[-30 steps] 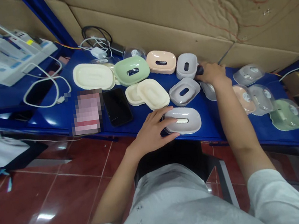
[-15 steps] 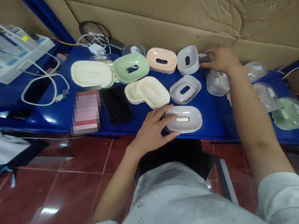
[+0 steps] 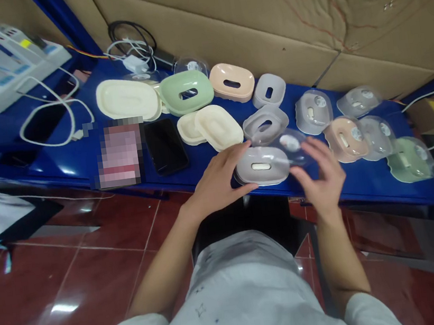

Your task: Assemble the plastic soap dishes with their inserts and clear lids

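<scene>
Item 1: gray oval soap dish [image 3: 276, 157], one, at the front edge of the blue table [image 3: 316, 184], open face up. Its long axis runs left to right, nearly along the table edge; the cream bar [image 3: 261, 166] in its central slot points the same way.

Item 2: clear domed lid [image 3: 300, 156], one, white oval label [image 3: 289, 143] facing up, long axis slanting from upper left to lower right. It is at the dish's right end; whether the two touch cannot be told.

Left hand [image 3: 221, 179]: widely spread, holding the dish's left end, thumb at the near side, fingers at the far side.

Right hand [image 3: 323, 178]: narrower grip, holding the lid's right side between thumb and fingers.

Adjacent stock: gray slotted tray [image 3: 250, 126], just behind the dish; two cream oval trays, overlapping, the upper one [image 3: 220, 127] slanted; to the right, a lidded gray dish [image 3: 307, 121] and a lidded peach dish [image 3: 339, 149].

Changes from half a second ago: the right hand, then at the back near the cardboard [image 3: 223, 28], is now at the front with the lid; the lidded gray dish, then partly covered by the right arm, shows whole; the soap dish keeps its place and direction.
</scene>
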{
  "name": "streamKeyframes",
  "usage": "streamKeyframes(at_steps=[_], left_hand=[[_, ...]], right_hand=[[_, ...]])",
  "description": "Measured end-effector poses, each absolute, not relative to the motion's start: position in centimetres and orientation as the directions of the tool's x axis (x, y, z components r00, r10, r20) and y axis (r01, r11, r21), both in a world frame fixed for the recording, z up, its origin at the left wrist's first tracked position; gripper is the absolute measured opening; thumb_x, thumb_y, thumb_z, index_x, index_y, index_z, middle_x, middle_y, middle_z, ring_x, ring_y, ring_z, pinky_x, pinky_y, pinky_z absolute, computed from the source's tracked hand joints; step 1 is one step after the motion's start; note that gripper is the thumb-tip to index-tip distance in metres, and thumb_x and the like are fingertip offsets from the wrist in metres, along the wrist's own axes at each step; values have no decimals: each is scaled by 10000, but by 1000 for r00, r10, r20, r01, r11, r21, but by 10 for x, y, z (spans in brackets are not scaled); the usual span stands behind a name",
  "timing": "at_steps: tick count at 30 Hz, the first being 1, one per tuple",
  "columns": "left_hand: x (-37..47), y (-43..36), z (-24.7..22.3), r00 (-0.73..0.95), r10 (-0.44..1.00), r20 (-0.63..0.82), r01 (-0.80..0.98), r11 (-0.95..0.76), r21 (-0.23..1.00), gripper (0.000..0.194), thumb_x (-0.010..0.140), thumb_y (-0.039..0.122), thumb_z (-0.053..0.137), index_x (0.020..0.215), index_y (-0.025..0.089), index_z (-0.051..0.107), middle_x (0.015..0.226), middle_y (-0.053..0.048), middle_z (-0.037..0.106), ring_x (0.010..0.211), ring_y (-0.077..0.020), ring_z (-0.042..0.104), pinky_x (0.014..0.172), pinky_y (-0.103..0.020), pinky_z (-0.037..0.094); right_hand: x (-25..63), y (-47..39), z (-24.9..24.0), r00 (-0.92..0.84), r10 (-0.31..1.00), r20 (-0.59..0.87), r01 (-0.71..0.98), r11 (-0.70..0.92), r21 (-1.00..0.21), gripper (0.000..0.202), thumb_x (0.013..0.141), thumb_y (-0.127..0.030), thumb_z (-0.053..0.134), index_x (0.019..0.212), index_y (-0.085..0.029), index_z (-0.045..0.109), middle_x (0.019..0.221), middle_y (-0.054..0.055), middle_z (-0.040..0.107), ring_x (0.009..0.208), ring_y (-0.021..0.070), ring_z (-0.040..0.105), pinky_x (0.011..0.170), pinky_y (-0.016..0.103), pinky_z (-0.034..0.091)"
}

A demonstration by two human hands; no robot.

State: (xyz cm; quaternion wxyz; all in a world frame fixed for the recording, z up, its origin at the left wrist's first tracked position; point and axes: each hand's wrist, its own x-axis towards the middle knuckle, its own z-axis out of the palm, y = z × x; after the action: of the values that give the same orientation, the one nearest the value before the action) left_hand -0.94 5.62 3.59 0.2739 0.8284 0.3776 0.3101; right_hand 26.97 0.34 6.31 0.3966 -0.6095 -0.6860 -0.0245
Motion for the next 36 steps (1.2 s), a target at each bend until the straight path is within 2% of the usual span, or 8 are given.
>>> streamKeyframes(at_steps=[6,12,16,20,22,28,32,36], left_hand=[[-9,58,31,482,807,342,409,-552,727,1112,868,531,908,1723,321,230,1701,-132,463,1534,-358,510,1311,-531,398],[-12,60,34,523,784,335,374,-564,737,926,928,528,847,1684,328,350,1692,-124,461,1574,-339,454,1328,-526,384],[-13,61,33,512,796,322,383,-547,745,912,911,524,866,1658,326,382,1733,-133,396,1609,-350,407,1335,-553,371],[-13,62,29,486,795,364,357,-560,747,851,876,525,898,1574,284,475,1607,-137,546,1517,-330,524,1305,-525,420],[-12,63,27,475,791,387,342,-571,747,829,870,525,902,1546,268,498,1582,-140,564,1495,-323,544,1295,-510,433],[-14,63,25,497,777,387,340,-585,736,800,896,545,872,1543,267,492,1607,-153,542,1521,-339,523,1303,-537,418],[-14,61,28,507,784,359,358,-570,740,796,902,560,863,1541,263,490,1613,-154,539,1521,-340,523,1303,-535,419],[-13,58,32,532,786,316,395,-560,728,800,934,554,835,1584,275,462,1650,-137,519,1550,-338,493,1310,-527,402]], right_hand=[[248,-6,37,0,792,610,776,384,-499,585,960,-416,775,1518,-486,613,1484,79,663,1388,376,648,1179,666,546],[251,-5,31,-71,820,568,805,384,-453,606,960,-420,767,1529,-527,588,1484,54,662,1406,373,631,1188,660,544],[250,-7,30,-92,836,541,821,371,-434,612,969,-419,745,1543,-531,563,1495,59,653,1408,399,626,1160,712,548],[249,-6,33,-95,849,520,814,367,-450,581,980,-423,733,1536,-490,577,1495,83,646,1411,397,621,1140,711,566],[248,-7,34,-105,843,528,798,388,-461,576,982,-414,736,1532,-483,578,1496,87,639,1412,388,619,1129,696,579],[248,-11,33,-131,855,501,783,400,-477,607,1002,-396,720,1560,-511,511,1531,87,585,1464,369,578,1187,680,547],[249,-13,32,-130,871,473,763,393,-514,630,985,-407,746,1560,-469,497,1566,99,536,1510,365,539,1236,672,507],[253,-14,30,-116,865,488,755,396,-522,590,978,-392,762,1523,-424,538,1549,110,548,1500,342,547,1251,637,498]])
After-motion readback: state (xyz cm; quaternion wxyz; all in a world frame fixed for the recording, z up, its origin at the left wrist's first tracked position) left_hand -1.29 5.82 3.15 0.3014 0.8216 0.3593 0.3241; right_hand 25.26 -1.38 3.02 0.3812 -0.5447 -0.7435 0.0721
